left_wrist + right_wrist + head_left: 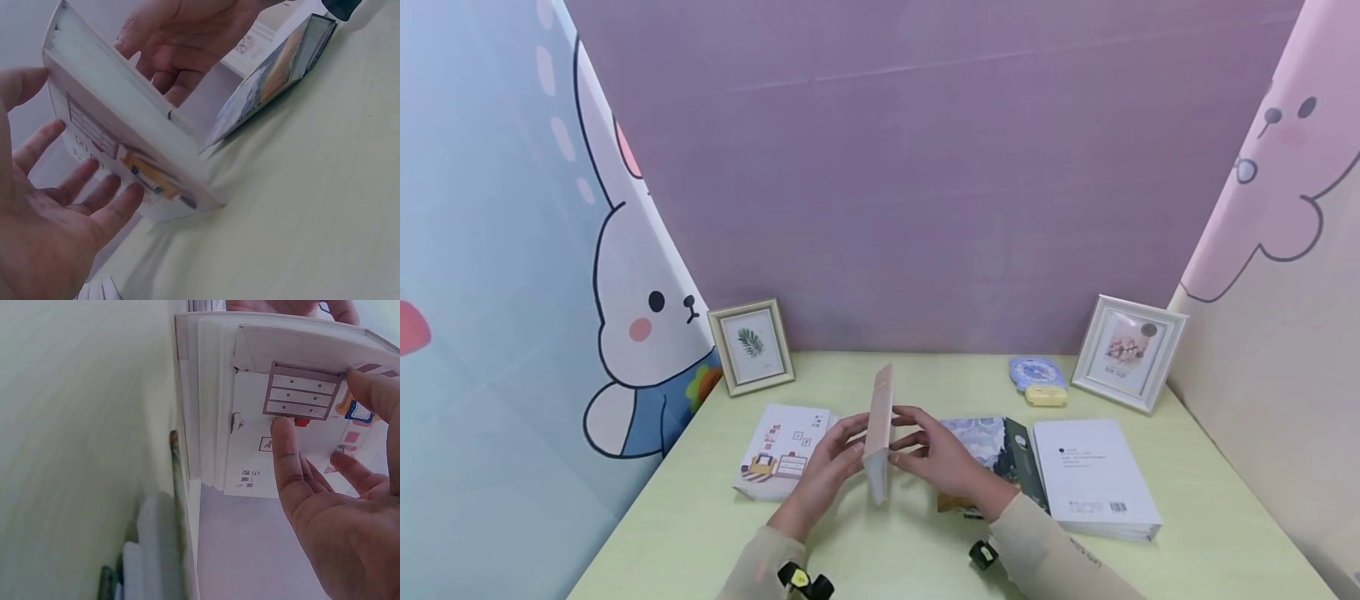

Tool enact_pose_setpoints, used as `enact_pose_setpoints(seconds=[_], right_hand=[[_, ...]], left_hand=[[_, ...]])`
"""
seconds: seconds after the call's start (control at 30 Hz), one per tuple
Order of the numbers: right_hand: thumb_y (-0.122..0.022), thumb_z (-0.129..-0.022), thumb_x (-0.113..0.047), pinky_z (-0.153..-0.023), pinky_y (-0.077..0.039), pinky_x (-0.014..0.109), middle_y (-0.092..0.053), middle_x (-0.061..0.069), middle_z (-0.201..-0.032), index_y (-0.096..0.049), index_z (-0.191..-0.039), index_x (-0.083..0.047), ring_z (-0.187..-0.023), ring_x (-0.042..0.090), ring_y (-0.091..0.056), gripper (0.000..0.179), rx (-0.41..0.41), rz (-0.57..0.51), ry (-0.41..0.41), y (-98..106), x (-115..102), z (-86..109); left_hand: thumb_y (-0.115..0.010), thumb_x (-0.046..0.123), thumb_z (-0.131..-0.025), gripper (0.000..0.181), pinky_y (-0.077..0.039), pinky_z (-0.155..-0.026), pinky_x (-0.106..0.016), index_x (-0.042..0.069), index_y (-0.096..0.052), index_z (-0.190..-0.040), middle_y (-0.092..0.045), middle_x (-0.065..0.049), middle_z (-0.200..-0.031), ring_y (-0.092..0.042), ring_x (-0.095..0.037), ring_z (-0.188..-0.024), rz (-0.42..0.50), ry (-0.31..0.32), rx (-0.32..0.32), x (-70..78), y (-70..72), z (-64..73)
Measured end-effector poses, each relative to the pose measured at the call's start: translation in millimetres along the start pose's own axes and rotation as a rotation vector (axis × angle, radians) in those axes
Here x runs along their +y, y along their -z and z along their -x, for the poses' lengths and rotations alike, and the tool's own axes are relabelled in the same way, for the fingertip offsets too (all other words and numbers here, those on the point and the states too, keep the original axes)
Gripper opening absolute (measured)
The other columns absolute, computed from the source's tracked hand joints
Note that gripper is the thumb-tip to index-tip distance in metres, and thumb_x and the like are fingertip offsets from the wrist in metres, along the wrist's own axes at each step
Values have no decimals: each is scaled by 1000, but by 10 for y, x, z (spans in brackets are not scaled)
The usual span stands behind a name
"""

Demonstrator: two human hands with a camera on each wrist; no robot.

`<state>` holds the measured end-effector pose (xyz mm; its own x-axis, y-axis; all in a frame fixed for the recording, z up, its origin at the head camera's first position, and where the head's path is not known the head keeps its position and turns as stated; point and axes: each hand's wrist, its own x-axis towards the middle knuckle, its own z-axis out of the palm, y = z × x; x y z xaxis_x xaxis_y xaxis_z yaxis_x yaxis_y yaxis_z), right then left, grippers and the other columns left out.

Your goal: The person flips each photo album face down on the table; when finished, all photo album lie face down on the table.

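A thick pale book (879,417) stands on end between my two hands, its lower edge close over the table. In the left wrist view its cover (94,125) shows an orange chair and a drawer cabinet. My left hand (823,471) touches that cover with thumb and spread, nearly straight fingertips. On the opposite side, my right hand (947,458) rests its extended fingers against a cover printed with a drawer chest (303,394). A similar illustrated book (782,450) lies flat beside the left hand. A colourful painted book (977,442) lies under the right forearm.
A white book (1097,475) lies at the right, beside the painted one. Two picture frames, one with a leaf (751,346) and one with pink flowers (1129,354), stand at the back corners. Blue (1036,372) and yellow (1046,396) small items lie near the right frame.
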<state>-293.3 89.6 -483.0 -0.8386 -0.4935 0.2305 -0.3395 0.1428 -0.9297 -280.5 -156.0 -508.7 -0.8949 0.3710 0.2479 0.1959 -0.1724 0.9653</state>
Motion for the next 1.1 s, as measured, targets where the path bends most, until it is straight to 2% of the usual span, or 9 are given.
enact_pose_setpoints(seconds=[0.17, 0.37, 0.6, 0.73, 0.87, 1.1], right_hand=[[-75, -98, -12, -93, -59, 33, -53, 9, -149, -42, -157, -25, -118, 31, -67, 69, 8, -10, -19, 3, -8, -4], [-75, -99, -12, -95, -58, 38, -55, 15, -146, -41, -157, -21, -116, 26, -66, 69, 15, -16, -9, 17, -36, -7], [-72, -100, -9, -92, -60, 36, -55, 19, -144, -39, -158, -19, -116, 31, -66, 67, 6, -60, -12, 19, -44, -3], [-68, -101, -5, -89, -62, 36, -52, 22, -146, -38, -158, -19, -116, 33, -65, 66, -1, -93, -21, 22, -25, -9], [-65, -102, -4, -87, -63, 37, -49, 23, -148, -37, -158, -17, -116, 32, -65, 64, -4, -124, -39, 42, -34, -12], [-60, -106, -7, -88, -63, 43, -51, 24, -146, -39, -158, -10, -114, 28, -65, 56, 20, -145, -72, 81, -81, -9]], left_hand=[[-46, 11, -111, 49, -44, -115, -49, 10, -38, -159, -39, -17, -163, -45, -33, -145, -24, 2, -20, -3, -8, -9], [-52, 15, -110, 44, -44, -115, -41, 11, -43, -153, -42, -11, -161, -44, -35, -145, -75, 18, 8, 12, -17, -14], [-48, 11, -110, 46, -44, -116, -40, 12, -40, -156, -35, -8, -166, -43, -33, -147, -65, 34, -21, 13, -18, 2], [-48, 10, -110, 48, -42, -118, -42, 13, -39, -158, -33, -8, -167, -41, -35, -149, -63, 26, -36, -1, -16, -1], [-53, 15, -110, 50, -41, -119, -46, 17, -41, -158, -33, -3, -168, -39, -34, -150, -75, 46, -24, -7, -14, 3], [-57, 18, -109, 52, -36, -120, -54, 19, -43, -159, -33, -3, -168, -35, -37, -151, -109, 57, -14, -20, -13, 5]])
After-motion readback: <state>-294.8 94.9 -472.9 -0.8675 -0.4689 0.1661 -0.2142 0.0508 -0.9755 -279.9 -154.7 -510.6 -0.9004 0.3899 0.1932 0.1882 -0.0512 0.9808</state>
